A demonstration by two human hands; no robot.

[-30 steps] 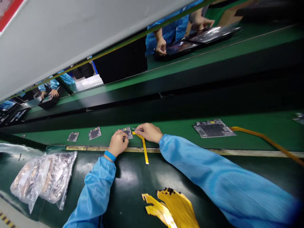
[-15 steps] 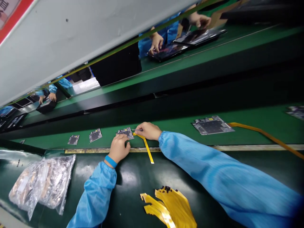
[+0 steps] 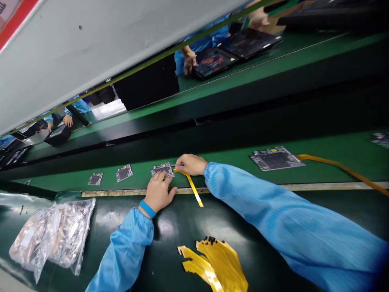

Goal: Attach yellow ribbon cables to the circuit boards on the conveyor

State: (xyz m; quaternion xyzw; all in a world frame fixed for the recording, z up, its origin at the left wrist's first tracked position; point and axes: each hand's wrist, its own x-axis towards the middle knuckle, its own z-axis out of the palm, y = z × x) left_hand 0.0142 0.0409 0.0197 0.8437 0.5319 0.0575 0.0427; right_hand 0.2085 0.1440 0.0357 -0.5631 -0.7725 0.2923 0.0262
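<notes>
My left hand [image 3: 159, 190] rests its outstretched fingertips on the near edge of a small circuit board [image 3: 162, 169], its thumb held apart. At the board's right end, my right hand [image 3: 192, 164] pinches a thin dark tool [image 3: 180, 164] that points left; its exact kind is unclear. Below those fingers a yellow flat flex cable [image 3: 194, 190] starts at the board's right edge, bends, and hangs toward me over the belt's metal edge. Whether its connector is seated in the board cannot be made out.
More boards lie on the green belt: two at left [image 3: 124, 172], and a larger-looking one [image 3: 276, 158] at right with an orange cable [image 3: 334, 163]. Nearer me are a pile of yellow flex cables [image 3: 223, 263] and clear plastic bags [image 3: 67, 235]. Co-workers' hands handle dark panels [image 3: 212, 63] beyond.
The boards and the yellow cable have shifted slightly right. My left hand has moved right with the board, its thumb reaching farther out. My right hand keeps its pinch at the board's end.
</notes>
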